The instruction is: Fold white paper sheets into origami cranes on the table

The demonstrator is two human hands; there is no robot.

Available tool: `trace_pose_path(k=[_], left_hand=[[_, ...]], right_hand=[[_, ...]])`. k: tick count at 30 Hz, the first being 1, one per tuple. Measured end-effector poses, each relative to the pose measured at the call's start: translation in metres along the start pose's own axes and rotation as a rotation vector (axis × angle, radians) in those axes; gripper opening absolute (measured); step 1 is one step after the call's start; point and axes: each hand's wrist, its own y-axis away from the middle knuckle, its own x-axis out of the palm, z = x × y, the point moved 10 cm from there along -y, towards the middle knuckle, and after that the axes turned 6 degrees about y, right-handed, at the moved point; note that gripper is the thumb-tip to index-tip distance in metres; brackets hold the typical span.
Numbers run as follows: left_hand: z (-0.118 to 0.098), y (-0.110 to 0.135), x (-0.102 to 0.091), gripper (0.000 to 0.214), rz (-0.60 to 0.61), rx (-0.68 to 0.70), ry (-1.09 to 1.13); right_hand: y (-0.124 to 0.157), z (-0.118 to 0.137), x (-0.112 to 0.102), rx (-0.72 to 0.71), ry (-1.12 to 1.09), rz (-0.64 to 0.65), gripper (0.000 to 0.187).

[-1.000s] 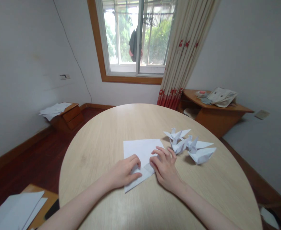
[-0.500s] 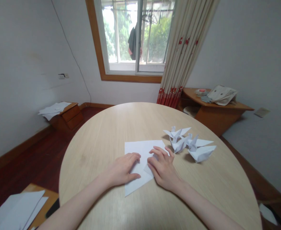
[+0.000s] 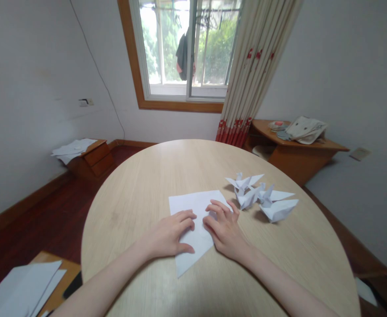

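A white sheet of paper (image 3: 196, 204) lies on the round wooden table, one pointed corner towards me. My left hand (image 3: 173, 233) rests on its left part, thumb and fingers apart, holding nothing. On the right part lies my right hand (image 3: 224, 229), its fingers spread and bent with the tips on the paper; what is beneath the palm is hidden. Just beyond the right hand stand several folded white paper cranes (image 3: 279, 210), close together with their wings out.
The round table (image 3: 121, 189) has a curved edge. Loose white sheets (image 3: 22, 286) lie on a low wooden surface at lower left. More papers (image 3: 74, 149) cover a small cabinet by the left wall. A corner desk (image 3: 299, 149) holds a cloth bag (image 3: 307, 130).
The paper has turned slightly, its near corner shifting right and towards me. A small flap by my right hand no longer shows. My hands have barely moved.
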Motion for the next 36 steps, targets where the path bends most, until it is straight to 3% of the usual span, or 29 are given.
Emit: trace_pose_path(k=[6,17,24,30,36], left_hand=[[0.005,0.001,0.005,0.045,0.041,-0.061,-0.018],[-0.008,0.001,0.001,0.036,0.044,0.034,-0.053],[-0.004,0.007,0.014,0.04,0.123,0.03,0.052],[-0.005,0.008,0.026,0.049,0.233,0.014,0.009],[-0.006,0.009,0.026,0.05,0.247,0.002,-0.005]], right_hand=[[0.0,0.0,0.0,-0.009,-0.006,-0.011,0.013],[-0.001,-0.002,0.003,-0.046,-0.032,0.026,0.012],[-0.004,-0.001,0.001,-0.059,-0.061,0.024,0.016],[-0.006,0.001,0.001,-0.076,-0.061,0.023,0.016],[-0.006,0.003,0.002,-0.091,-0.071,0.027,0.015]])
